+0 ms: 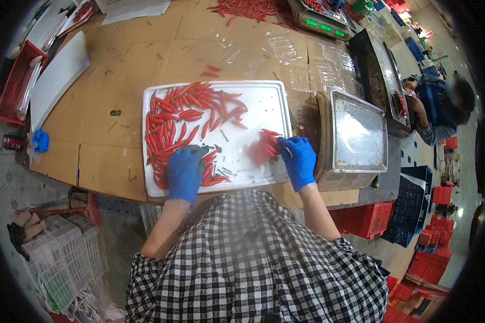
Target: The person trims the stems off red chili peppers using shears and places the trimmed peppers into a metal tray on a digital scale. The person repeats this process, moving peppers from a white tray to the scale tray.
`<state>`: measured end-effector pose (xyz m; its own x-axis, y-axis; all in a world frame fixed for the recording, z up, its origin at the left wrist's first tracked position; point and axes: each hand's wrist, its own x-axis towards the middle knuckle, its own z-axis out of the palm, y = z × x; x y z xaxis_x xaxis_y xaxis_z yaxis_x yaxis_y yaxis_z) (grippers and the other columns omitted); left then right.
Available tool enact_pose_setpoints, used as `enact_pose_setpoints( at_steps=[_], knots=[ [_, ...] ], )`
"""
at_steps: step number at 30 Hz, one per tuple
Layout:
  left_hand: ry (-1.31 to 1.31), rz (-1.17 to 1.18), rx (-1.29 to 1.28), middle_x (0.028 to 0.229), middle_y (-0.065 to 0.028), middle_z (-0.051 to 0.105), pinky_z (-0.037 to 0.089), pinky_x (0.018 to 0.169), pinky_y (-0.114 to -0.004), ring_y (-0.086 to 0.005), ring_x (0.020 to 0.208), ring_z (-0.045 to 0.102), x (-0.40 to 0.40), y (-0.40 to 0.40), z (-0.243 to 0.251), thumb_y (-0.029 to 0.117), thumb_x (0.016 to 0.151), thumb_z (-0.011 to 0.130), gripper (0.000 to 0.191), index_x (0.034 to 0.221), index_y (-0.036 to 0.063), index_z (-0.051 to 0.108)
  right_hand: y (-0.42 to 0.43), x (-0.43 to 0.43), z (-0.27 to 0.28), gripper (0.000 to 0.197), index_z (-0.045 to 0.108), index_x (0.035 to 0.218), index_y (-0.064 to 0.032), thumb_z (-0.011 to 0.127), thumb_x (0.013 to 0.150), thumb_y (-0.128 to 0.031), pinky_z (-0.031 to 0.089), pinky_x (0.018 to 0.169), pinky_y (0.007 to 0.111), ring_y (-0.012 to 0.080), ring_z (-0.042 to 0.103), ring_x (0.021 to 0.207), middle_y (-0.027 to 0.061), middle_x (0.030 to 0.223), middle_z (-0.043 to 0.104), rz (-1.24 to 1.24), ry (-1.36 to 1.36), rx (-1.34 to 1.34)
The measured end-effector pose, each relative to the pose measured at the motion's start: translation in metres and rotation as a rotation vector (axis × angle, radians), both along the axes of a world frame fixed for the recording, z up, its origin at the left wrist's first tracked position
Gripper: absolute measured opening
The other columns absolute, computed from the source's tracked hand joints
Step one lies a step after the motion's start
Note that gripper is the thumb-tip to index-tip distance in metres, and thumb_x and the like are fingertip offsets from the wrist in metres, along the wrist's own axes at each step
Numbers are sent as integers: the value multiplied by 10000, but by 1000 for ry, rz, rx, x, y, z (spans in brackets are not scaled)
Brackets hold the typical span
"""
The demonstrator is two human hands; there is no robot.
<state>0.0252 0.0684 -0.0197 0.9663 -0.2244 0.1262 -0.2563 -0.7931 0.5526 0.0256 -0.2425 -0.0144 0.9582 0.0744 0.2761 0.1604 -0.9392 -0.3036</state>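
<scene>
A white foam tray (260, 97) lies before me with many red chili peppers (173, 103) piled along its left and far side. My right hand (298, 161), in a blue glove, grips a blurred bunch of red chilies (264, 147) above the tray's right part. My left hand (184, 173), also blue-gloved, is down on the chilies at the tray's near left. Its fingertips are darkened, and whether they close on any pepper is hidden. Loose green stems (228, 171) lie on the white surface between both hands.
A metal tray (359, 133) rests on a box at the right, beside a digital scale (323, 26) farther off. More chilies (246, 9) lie at the far edge of the cardboard-covered table (105, 105). A person (436, 105) works at the right. Plastic crates (60, 246) stand below left.
</scene>
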Motion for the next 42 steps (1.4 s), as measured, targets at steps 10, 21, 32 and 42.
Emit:
enact_pose_setpoints(
  at_steps=[10,21,32,42],
  knots=[
    [84,-39,11,963,-143,659,499,819,-444,-355,920,618,1,4,1,154,733,779,296,1011,71,718,-6,-6,16,235,732,1021,-185,767,793,-139,505,736,377,282,606,866,71,916,651,-117,-87,117],
    [4,-21,113,971,-72,642,458,862,-432,-280,980,579,10,-19,-6,233,754,752,263,990,124,714,17,-5,22,229,730,1012,-175,749,797,-99,509,733,375,278,615,865,61,909,667,0,-138,215],
    [-58,-16,181,846,-91,646,493,735,-416,-276,825,644,19,-23,-19,204,834,649,143,926,111,706,29,-12,30,269,729,1011,-145,761,775,-21,503,761,345,248,622,883,49,946,674,50,-108,247],
    [207,103,-410,954,-105,699,533,780,-350,-229,845,688,21,-22,7,76,857,678,180,1036,55,676,47,-14,39,327,726,1069,-135,748,768,-8,509,732,336,252,624,855,63,930,662,112,-22,265]
  ],
)
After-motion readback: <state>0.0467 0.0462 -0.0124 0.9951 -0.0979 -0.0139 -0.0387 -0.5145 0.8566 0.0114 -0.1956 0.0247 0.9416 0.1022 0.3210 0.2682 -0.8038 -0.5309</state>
